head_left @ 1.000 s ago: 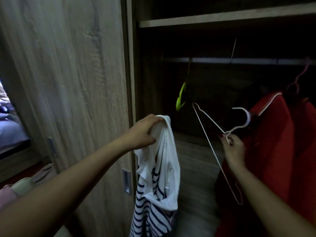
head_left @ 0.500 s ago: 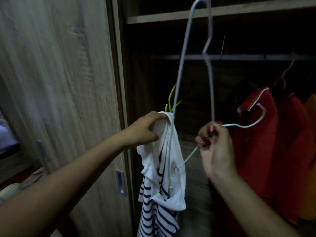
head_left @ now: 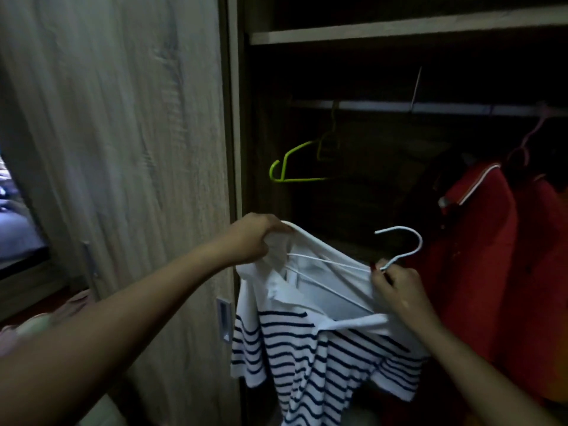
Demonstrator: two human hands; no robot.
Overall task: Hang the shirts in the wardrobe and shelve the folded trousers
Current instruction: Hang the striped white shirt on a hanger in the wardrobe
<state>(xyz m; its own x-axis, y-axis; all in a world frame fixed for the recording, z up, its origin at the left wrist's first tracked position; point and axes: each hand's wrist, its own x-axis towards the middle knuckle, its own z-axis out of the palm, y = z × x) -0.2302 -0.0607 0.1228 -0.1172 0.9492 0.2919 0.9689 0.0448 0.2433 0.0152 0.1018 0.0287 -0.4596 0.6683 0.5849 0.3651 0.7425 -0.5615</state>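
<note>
A white shirt with navy stripes [head_left: 310,345] hangs in front of the open wardrobe, spread between both hands. My left hand [head_left: 252,238] pinches its left shoulder at the collar. A white wire hanger [head_left: 399,250] lies inside the neck opening, its hook sticking out to the right. My right hand [head_left: 396,287] grips the hanger's neck together with the shirt's right shoulder. The wardrobe rail [head_left: 399,105] runs above, in the dark. No folded trousers are in view.
A green hanger [head_left: 295,162] dangles from the rail at the left. Red garments [head_left: 498,241] hang at the right on a pink hanger [head_left: 531,133]. A shelf [head_left: 399,29] sits above the rail. The wooden sliding door [head_left: 123,179] stands close on the left.
The hanger, held upright above the shirt half a second ago, has gone down inside the neck opening. The bunched shirt now spreads wide between my hands.
</note>
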